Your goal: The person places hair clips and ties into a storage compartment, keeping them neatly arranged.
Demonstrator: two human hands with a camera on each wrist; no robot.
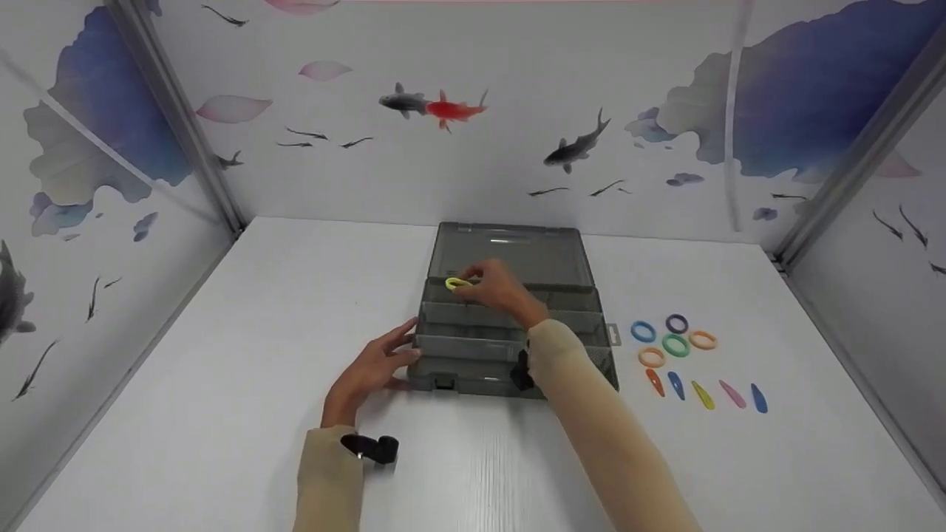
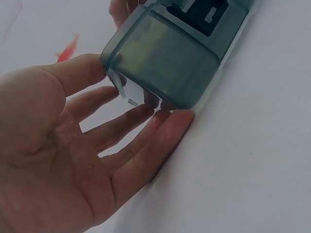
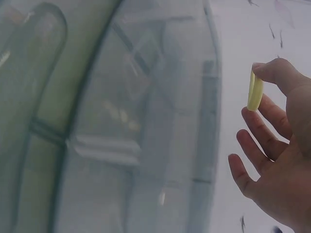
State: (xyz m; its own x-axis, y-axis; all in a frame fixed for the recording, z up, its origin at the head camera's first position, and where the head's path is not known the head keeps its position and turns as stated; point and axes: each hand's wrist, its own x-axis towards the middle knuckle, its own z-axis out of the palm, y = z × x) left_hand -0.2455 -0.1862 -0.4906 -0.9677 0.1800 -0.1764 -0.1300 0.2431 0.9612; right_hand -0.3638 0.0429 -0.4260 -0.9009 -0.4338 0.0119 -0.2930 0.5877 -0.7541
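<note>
In the head view my right hand (image 1: 497,290) pinches a yellow hair tie (image 1: 453,283) above the back compartments of a grey see-through divided storage box (image 1: 462,386). The right wrist view shows the yellow hair tie (image 3: 255,92) between thumb and fingertips, the other fingers spread apart. The box's lid (image 1: 510,255) is swung back flat towards the rear wall. At the box's front left corner, my left hand (image 1: 373,369) rests its thumb and fairly straight fingers against the side. From the left wrist view, those fingertips touch the box wall (image 2: 160,63) near its corner.
Right of the box lie several hair ties, among them a blue one (image 1: 643,331), a purple one (image 1: 676,324) and a green one (image 1: 675,345). A row of snap hair clips lies nearer me, including a yellow clip (image 1: 703,394). Printed walls (image 1: 502,44) enclose the white table (image 1: 295,295).
</note>
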